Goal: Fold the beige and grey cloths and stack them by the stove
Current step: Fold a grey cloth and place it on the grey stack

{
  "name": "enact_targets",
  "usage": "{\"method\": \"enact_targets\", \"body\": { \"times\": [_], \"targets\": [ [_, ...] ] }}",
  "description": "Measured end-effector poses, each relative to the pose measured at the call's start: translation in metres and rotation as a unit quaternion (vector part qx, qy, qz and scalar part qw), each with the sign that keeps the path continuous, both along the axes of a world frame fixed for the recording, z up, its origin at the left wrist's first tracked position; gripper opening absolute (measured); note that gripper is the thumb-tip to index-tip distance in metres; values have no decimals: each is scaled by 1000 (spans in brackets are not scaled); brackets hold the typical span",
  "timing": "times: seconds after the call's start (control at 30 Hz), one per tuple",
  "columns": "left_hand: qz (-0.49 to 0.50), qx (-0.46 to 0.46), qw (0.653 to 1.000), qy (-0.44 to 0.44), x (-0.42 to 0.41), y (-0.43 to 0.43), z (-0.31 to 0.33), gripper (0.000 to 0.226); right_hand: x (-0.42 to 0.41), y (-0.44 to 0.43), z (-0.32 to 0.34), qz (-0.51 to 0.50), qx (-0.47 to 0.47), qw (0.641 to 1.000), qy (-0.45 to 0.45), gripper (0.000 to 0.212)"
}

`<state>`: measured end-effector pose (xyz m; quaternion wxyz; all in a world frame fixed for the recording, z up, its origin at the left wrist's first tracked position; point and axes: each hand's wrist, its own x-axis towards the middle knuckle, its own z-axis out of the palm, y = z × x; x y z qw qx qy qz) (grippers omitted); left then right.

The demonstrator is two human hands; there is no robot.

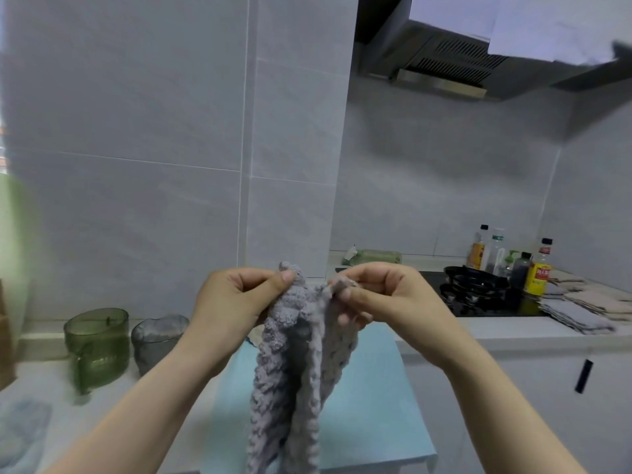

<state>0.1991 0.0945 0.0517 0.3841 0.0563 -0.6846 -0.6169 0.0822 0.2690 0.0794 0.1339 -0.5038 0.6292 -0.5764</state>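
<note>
Hands: L (236, 295) & R (383, 295) pinch grey cloth (294, 371) top edge, hanging.

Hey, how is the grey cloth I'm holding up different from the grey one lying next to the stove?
The held grey cloth hangs bunched and unfolded, pinched at its top by the left hand and right hand. The folded grey cloth lies flat on the counter by the stove. The held one hangs alone, while the folded one lies next to the beige cloths. Both are grey.
</note>
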Motion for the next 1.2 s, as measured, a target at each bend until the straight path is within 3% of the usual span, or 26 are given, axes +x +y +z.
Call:
{"method": "enact_targets", "body": {
  "times": [0.13,0.23,0.37,0.73,0.9,1.0,1.2],
  "targets": [
    [-44,9,999,-13,9,14,-4,34,11,-4,-6,-120,-1,983,142,21],
    [-74,-1,997,-32,15,24,-10,28,16,-4,-13,-157,-19,967,200,21],
    [-53,14,998,-35,21,32,-15,17,24,-1,-21,-119,-9,980,161,19],
    [-41,-18,998,-39,30,49,-20,16,33,4,-34,-141,-25,978,153,21],
    [-60,-37,997,-25,31,46,-25,30,35,3,-36,-151,-27,976,153,22],
    [-58,-39,997,-18,33,48,-23,20,35,3,-35,-154,-28,975,158,21],
    [14,-73,997,-5,36,48,-19,17,36,3,-32,-155,-19,971,183,23]
  ]
}}
